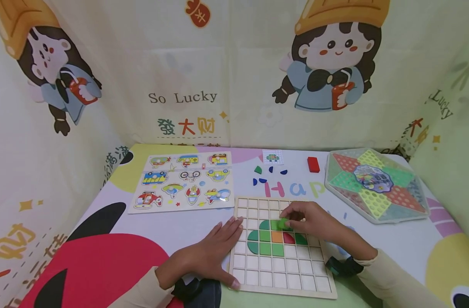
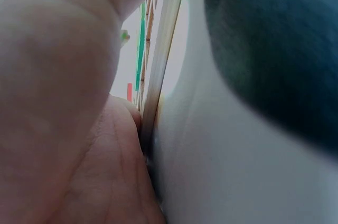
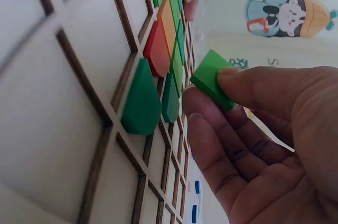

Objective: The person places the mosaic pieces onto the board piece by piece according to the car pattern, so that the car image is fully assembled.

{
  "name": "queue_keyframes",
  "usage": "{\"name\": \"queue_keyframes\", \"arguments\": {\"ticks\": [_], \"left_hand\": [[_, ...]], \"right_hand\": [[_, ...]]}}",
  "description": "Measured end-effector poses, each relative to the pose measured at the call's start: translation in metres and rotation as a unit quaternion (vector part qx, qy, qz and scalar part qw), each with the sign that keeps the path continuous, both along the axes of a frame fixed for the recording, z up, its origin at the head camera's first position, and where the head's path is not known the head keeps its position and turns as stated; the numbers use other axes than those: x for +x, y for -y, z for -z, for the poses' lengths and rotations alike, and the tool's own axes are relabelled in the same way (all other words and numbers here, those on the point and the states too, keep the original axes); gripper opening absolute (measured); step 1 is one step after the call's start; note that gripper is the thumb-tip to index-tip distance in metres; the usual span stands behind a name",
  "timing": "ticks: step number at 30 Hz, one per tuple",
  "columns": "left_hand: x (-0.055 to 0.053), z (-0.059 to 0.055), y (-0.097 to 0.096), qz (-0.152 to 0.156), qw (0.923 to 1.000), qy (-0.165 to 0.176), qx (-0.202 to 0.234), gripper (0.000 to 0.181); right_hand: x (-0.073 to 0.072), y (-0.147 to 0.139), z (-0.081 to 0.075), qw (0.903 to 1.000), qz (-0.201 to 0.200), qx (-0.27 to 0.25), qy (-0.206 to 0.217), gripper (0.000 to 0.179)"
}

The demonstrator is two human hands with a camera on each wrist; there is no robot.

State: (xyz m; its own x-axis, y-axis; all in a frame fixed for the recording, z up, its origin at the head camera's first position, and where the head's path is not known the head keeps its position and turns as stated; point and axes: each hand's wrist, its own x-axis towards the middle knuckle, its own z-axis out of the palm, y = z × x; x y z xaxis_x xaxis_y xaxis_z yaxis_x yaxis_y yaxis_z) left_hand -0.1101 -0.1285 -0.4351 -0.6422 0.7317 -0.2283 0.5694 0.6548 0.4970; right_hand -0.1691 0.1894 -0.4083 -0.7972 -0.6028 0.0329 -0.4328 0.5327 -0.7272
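Note:
Thumb and fingers of my right hand [image 1: 309, 218] pinch a light green square tile [image 3: 208, 76], held just over the wooden grid board [image 1: 284, 291]. My left hand [image 1: 207, 252] lies spread at the board's left side, fingertips on its edge and thumb at the near left corner. Set in the grid are light green squares [image 1: 265, 248], an orange square [image 1: 277, 236], a red rounded piece [image 1: 289, 238] and several dark green rounded pieces [image 1: 253, 246]. In the left wrist view the left palm [image 2: 105, 171] stands against the board's side.
Beyond the board lie several dark blue half-round pieces [image 1: 283, 172], a green quarter-round piece [image 1: 258, 170] and a small pattern card [image 1: 272, 157]. A red block [image 1: 313, 164] is farther right, near a hexagonal checkers board [image 1: 377, 184]. At the left lies a vehicle puzzle board [image 1: 184, 182].

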Motion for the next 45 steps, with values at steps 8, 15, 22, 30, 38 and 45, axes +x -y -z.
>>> {"name": "queue_keyframes", "arguments": {"ticks": [8,15,22,30,38,45], "left_hand": [[0.000,0.000,0.000,0.005,1.0000,-0.005,0.006,0.120],[0.000,0.000,0.000,0.005,1.0000,-0.004,0.007,0.120],[-0.001,-0.003,0.000,0.003,1.0000,-0.001,0.005,0.120],[0.000,-0.002,0.000,-0.001,1.0000,0.005,0.003,0.120],[0.000,-0.001,0.001,0.002,1.0000,0.002,0.006,0.120],[-0.001,-0.001,0.001,0.003,1.0000,0.000,0.006,0.119]], "right_hand": [[0.018,-0.006,-0.004,0.9989,-0.044,-0.009,0.009,0.012],[0.029,-0.009,-0.005,0.9974,-0.068,-0.017,0.016,0.013],[0.039,-0.009,-0.003,0.9948,-0.099,-0.024,0.006,0.021],[0.042,-0.009,-0.005,0.9955,-0.089,0.001,0.032,0.020],[0.041,-0.009,-0.003,0.9964,-0.078,0.007,0.030,0.018],[0.040,-0.007,0.000,0.9957,-0.088,0.025,-0.016,0.018]]}}
